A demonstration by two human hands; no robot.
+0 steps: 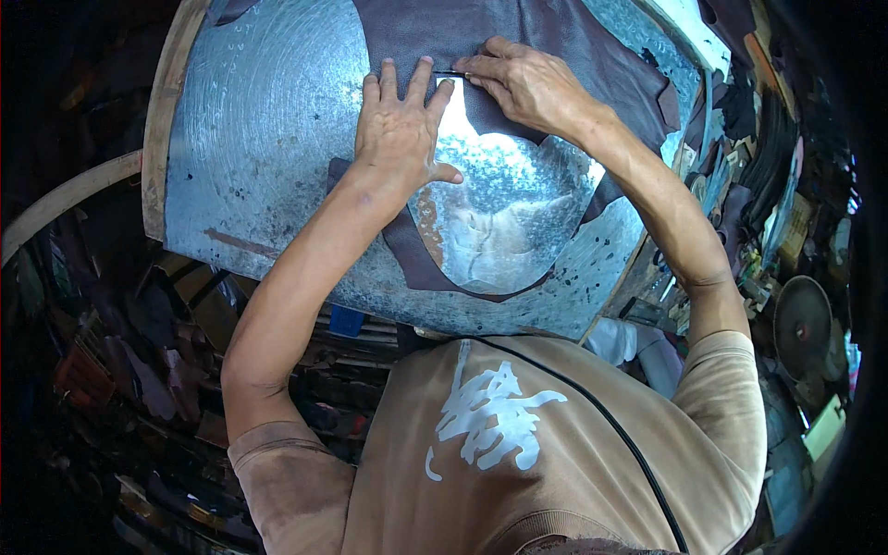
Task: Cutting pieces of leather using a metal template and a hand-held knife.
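Dark brown leather point(555, 32) lies spread over a scratched metal-topped table point(268, 120). On top of the leather rests a shiny metal template point(509, 222) with a curved outline, narrow at its far end and wide at the near end. My left hand point(398, 134) lies with fingers spread, pressing on the leather and the template's left edge. In my right hand point(536, 83) is a thin dark tool point(444, 73), pinched between the fingers. It points left, its tip close to the template's far end and my left fingertips. I cannot make out its exact kind.
A wooden rim point(162, 120) edges the table on the left. Strips and scraps of dark material hang and pile up at the right, near a round disc point(802, 328). Below the table's near edge is a small blue object point(346, 321). Clutter fills the dark left side.
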